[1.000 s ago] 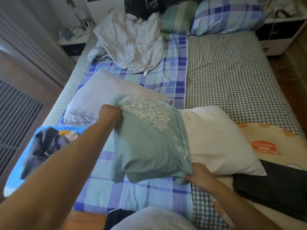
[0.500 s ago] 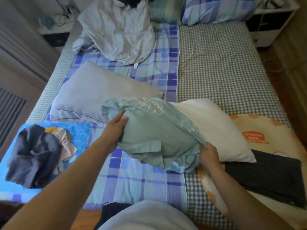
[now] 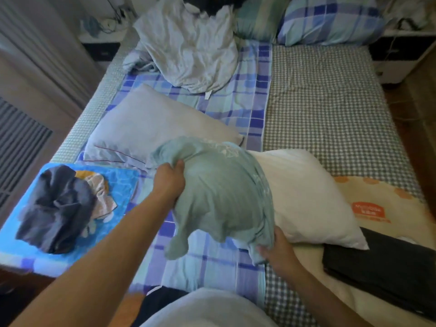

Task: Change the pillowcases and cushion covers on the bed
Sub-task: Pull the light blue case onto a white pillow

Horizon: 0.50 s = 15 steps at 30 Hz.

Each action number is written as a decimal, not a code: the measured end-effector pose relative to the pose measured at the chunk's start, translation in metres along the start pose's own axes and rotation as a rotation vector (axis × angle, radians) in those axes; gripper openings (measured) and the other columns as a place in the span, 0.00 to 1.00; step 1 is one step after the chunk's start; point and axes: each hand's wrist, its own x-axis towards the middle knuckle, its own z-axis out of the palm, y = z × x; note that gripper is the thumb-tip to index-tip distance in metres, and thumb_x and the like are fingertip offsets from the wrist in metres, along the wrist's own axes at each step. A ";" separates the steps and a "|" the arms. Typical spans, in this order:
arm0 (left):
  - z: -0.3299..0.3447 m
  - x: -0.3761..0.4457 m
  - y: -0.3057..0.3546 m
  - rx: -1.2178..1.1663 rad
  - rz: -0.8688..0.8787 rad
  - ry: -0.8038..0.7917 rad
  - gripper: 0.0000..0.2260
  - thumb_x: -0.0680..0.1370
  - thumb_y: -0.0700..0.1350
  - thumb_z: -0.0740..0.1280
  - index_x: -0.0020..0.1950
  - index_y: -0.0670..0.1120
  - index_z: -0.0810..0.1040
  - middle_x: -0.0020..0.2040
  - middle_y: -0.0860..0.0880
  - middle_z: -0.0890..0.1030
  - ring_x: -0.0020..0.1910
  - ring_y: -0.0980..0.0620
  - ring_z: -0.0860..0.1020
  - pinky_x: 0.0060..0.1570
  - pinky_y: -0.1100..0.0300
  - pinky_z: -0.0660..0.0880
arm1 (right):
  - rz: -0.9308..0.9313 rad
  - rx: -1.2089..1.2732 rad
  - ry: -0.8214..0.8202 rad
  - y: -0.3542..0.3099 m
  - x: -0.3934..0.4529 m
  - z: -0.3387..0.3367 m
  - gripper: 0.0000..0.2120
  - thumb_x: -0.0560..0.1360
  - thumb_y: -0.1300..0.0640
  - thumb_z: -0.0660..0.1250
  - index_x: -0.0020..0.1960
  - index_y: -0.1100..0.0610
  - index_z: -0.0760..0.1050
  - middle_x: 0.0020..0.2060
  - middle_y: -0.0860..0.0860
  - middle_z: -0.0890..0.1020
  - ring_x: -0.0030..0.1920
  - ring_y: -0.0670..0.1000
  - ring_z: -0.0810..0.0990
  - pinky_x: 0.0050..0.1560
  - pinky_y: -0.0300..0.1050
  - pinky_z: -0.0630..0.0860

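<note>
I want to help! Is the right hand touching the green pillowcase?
Touching. The head view shows the right hand gripping the green pillowcase's bunched lower edge.

Soft, dim daylight falls across the bed [image 3: 325, 109], with a cool bluish cast and no hard shadows or glare. Fine detail is smeared throughout. Wide-angle distortion bends the bed's sides outward. Beyond the bed's left and far edges, the corners darken and the furniture blurs.
</note>
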 end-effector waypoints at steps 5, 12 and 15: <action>-0.054 0.031 -0.013 0.411 0.337 0.010 0.23 0.83 0.57 0.59 0.48 0.37 0.78 0.48 0.30 0.81 0.51 0.32 0.80 0.48 0.45 0.73 | 0.053 -0.276 0.518 -0.006 0.019 -0.099 0.06 0.77 0.71 0.65 0.50 0.63 0.78 0.44 0.56 0.83 0.46 0.56 0.79 0.46 0.45 0.70; -0.026 -0.023 -0.182 0.453 0.072 -0.248 0.10 0.82 0.49 0.66 0.46 0.43 0.77 0.46 0.36 0.83 0.48 0.36 0.82 0.45 0.50 0.72 | 0.324 -0.875 0.009 0.008 -0.015 -0.076 0.13 0.76 0.53 0.70 0.60 0.54 0.76 0.60 0.58 0.81 0.60 0.60 0.79 0.56 0.48 0.76; -0.021 -0.050 -0.251 0.492 -0.146 -0.462 0.03 0.80 0.46 0.68 0.48 0.53 0.76 0.49 0.44 0.84 0.44 0.48 0.80 0.47 0.55 0.76 | 0.328 -0.910 -0.224 -0.007 -0.017 -0.027 0.26 0.72 0.46 0.72 0.67 0.51 0.71 0.63 0.52 0.79 0.61 0.54 0.79 0.60 0.46 0.76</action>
